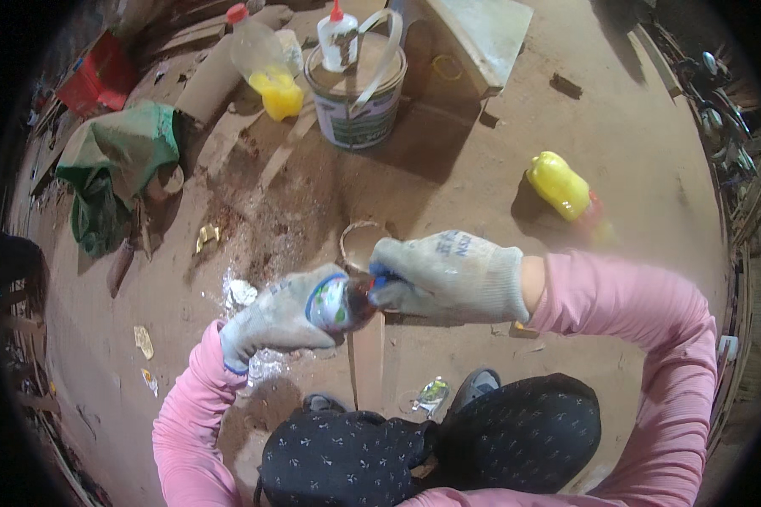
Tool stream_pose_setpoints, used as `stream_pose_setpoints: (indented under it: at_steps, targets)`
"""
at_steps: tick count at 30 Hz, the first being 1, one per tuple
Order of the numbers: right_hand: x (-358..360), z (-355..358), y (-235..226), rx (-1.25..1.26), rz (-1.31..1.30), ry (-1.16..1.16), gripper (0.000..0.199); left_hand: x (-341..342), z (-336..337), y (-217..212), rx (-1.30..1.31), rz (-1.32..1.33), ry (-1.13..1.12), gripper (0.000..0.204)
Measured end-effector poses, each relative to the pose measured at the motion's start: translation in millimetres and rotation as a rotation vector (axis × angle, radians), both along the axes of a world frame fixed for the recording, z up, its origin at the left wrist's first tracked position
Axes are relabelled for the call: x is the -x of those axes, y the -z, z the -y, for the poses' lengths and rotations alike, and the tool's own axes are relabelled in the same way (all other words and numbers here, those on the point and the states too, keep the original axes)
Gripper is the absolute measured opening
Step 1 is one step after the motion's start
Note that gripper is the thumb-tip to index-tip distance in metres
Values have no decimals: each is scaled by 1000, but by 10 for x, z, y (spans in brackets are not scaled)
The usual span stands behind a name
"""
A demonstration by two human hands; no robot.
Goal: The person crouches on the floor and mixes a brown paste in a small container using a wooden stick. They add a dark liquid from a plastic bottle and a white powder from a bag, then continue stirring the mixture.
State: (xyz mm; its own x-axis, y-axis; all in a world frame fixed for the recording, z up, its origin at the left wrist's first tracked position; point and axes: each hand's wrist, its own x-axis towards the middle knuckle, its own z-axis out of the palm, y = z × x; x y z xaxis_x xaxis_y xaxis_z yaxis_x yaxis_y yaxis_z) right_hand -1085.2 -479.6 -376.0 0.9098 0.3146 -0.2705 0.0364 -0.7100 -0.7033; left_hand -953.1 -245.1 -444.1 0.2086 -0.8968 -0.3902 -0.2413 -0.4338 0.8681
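Observation:
A small bottle with dark red contents and a light, green-marked label lies tilted between my hands. My left hand, in a grey-white work glove, is wrapped round its body. My right hand, gloved alike, is closed at the neck, its fingers pinching the blue cap. How far the cap is turned is hidden by the glove. Just beyond the hands, a thin ring-shaped piece rests on the ground.
Ahead stands a lidded bucket bearing a white red-tipped bottle. Left of it leans a clear bottle with yellow liquid. A yellow bottle lies at right. Green cloth, a red box and foil scraps lie around.

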Motion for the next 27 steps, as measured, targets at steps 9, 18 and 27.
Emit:
stream_pose_setpoints:
  at_steps: [9,18,27]
  targets:
    - [35,50,404,-40,474,-94,40,-24,21,52,-30,44,-47,60]
    - [3,74,359,-140,275,51,46,-11,26,71,-25,6,-49,59]
    - [59,34,469,-210,184,108,25,1,67,117,-62,92,-20,58]
